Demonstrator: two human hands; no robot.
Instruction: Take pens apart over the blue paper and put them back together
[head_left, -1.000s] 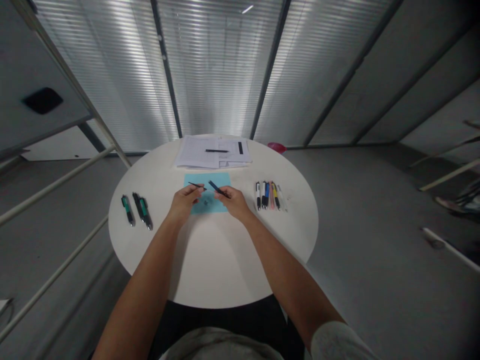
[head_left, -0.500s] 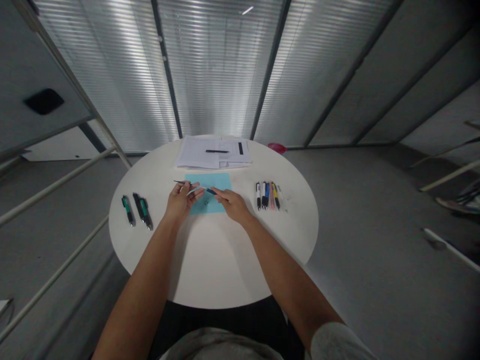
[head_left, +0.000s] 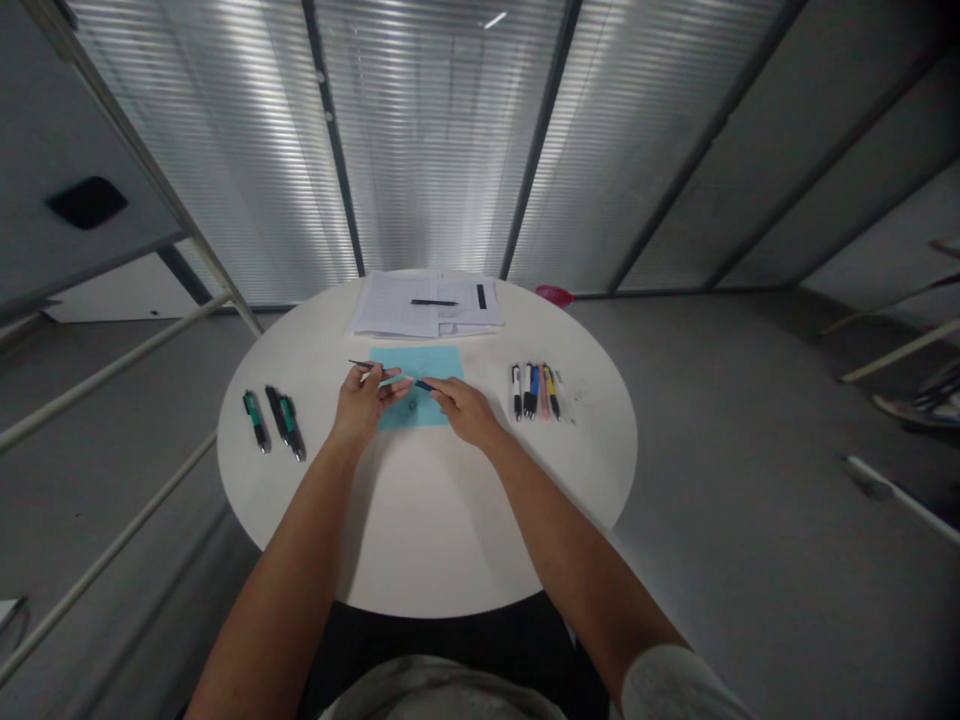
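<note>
Right grip (head_left: pixel 464 407) holds a pen part (head_left: pixel 424 385) above a white table (head_left: pixel 435 540), blinds (head_left: pixel 442 150) beyond.

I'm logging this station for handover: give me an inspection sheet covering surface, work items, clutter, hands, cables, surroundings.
Surface: round white table; light-blue sheet beneath the hands.
Work items: thin dark rod; dark pen barrel.
Clutter: three pens at left, pen row at right, papers with black pen behind.
Hands: left hand pinches the rod; right hand grips the barrel.
Cables: nothing seen on the tabletop.
Surroundings: slatted blinds, grey floor.
</note>
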